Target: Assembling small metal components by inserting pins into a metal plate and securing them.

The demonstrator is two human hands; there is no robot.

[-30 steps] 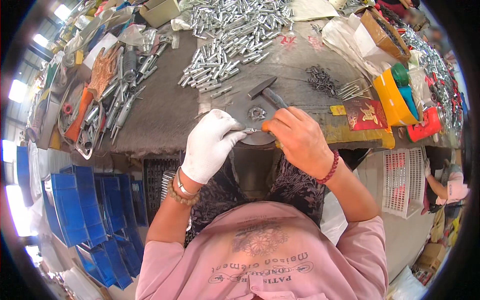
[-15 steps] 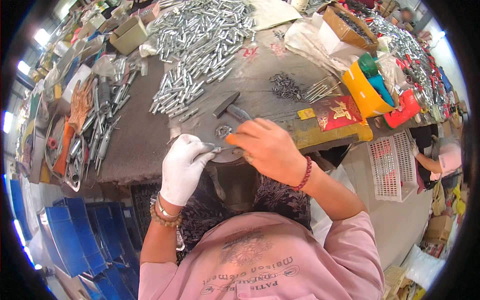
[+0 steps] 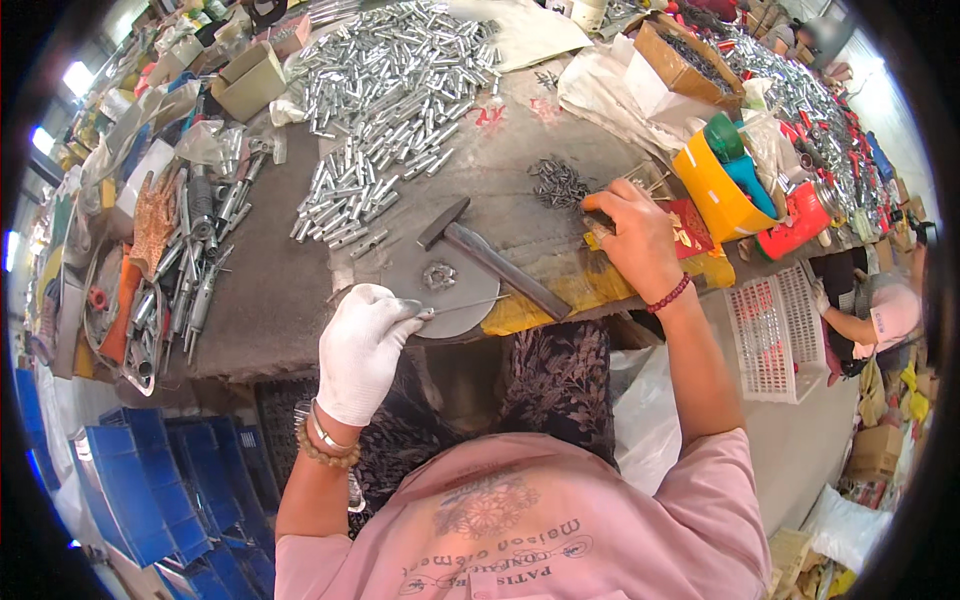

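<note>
My left hand (image 3: 362,352), in a white glove, pinches a small metal part with a thin rod (image 3: 472,304) sticking out to the right. It hovers at the near edge of a round grey plate (image 3: 468,322). On that plate sits a small shiny metal ring-like piece (image 3: 439,276). A hammer (image 3: 505,268) lies across the plate, handle toward me. My bare right hand (image 3: 637,235), with orange coverings on its fingertips, is beside a pile of short dark pins (image 3: 558,184). Its thumb and forefinger look apart, with nothing visible between them. Several thin rods (image 3: 655,180) lie just behind it.
A large heap of silvery metal tubes (image 3: 395,90) spreads over the far table. Tools and parts crowd the left side. At right stand a yellow container (image 3: 722,182), a red bottle (image 3: 800,222) and a cardboard box (image 3: 690,60). Beyond a white basket (image 3: 768,340), another person works.
My right hand has left the part at my left hand and moved right to the dark pins. The hammer now lies across the plate with its handle turned toward me. My left hand has barely moved.
</note>
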